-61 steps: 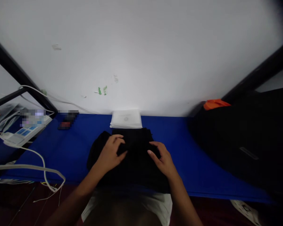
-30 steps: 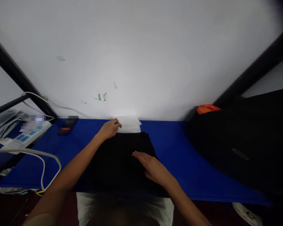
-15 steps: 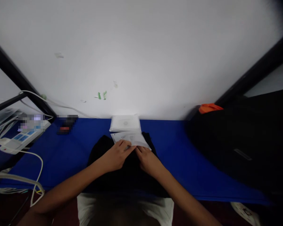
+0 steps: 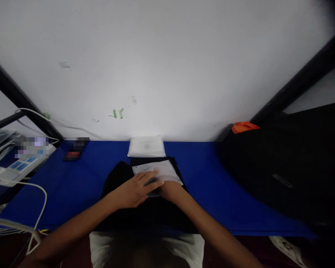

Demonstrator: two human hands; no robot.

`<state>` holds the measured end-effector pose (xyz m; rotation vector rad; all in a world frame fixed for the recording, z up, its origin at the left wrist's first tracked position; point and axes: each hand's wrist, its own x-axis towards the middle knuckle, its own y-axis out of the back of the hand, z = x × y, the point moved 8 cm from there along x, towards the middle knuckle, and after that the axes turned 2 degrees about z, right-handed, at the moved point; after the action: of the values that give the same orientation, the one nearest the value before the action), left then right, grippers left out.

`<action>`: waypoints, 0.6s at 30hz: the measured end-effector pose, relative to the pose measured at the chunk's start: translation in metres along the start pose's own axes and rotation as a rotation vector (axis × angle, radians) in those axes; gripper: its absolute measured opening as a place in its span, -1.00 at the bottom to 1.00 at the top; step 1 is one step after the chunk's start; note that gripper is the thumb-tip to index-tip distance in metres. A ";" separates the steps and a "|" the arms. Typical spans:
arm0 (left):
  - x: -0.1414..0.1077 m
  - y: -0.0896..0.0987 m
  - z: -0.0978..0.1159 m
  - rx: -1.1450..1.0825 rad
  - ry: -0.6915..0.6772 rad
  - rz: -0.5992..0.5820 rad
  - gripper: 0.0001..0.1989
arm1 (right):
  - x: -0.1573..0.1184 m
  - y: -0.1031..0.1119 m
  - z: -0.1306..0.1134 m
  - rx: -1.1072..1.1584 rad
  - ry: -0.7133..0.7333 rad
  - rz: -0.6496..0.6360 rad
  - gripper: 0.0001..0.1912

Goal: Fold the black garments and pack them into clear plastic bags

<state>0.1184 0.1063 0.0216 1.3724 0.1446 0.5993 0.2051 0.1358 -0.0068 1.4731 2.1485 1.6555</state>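
Note:
A white translucent plastic bag (image 4: 170, 169) with faint printing lies on black cloth (image 4: 136, 161) in front of me. My left hand (image 4: 138, 188) rests on the bag's near left part, its fingers and thumb stretched out and apart. Into the bag's near opening reaches my right hand (image 4: 169, 190). The fingers of that hand are hidden inside, so what they touch cannot be seen. Behind the bag, against the wall, sits a flat stack of similar white plastic bags (image 4: 146, 146).
A blue surface (image 4: 201, 178) runs along the white wall. At left are a power strip (image 4: 22, 167) with white cables and a partly blurred dark object (image 4: 75, 150). A large black bag (image 4: 268, 160) stands at right, with an orange cloth-like item (image 4: 244, 127) behind it.
My right hand has slid into the bag's opening. My left hand's fingers have spread over the bag, which has shifted slightly nearer to me. The view has turned a little.

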 end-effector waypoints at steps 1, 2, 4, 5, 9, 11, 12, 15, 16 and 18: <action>-0.004 0.007 -0.005 -0.008 0.007 0.081 -0.38 | 0.002 0.004 0.002 -0.074 0.002 -0.059 -0.74; -0.009 0.015 -0.008 -0.021 0.011 0.174 -0.54 | 0.003 0.013 0.005 -0.056 -0.030 -0.077 -0.75; -0.016 0.033 -0.012 -0.054 0.009 0.376 -0.76 | 0.005 0.032 0.001 -0.052 -0.053 -0.102 -0.71; -0.019 0.043 -0.012 -0.072 0.007 0.467 -0.81 | 0.007 0.043 -0.006 -0.045 -0.037 -0.071 -0.68; -0.019 0.066 -0.005 -0.098 -0.002 0.645 -0.89 | 0.011 0.081 -0.054 -0.082 0.189 0.222 -0.63; -0.015 0.068 0.000 -0.082 -0.017 0.642 -0.85 | 0.013 0.077 -0.070 -0.161 0.271 0.259 -0.75; -0.013 0.067 0.001 -0.077 -0.019 0.630 -0.83 | 0.015 0.073 -0.075 -0.191 0.297 0.257 -0.81; -0.010 0.062 0.001 -0.081 -0.007 0.614 -0.81 | 0.018 0.062 -0.079 -0.221 0.346 0.258 -0.80; -0.010 0.061 0.001 -0.086 -0.006 0.615 -0.80 | 0.018 0.060 -0.078 -0.220 0.361 0.247 -0.78; -0.011 0.060 0.000 -0.102 -0.016 0.624 -0.79 | 0.018 0.058 -0.073 -0.217 0.390 0.204 -0.74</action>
<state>0.0903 0.1054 0.0761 1.3178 -0.3378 1.0963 0.1921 0.0943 0.0776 1.4434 1.9448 2.3331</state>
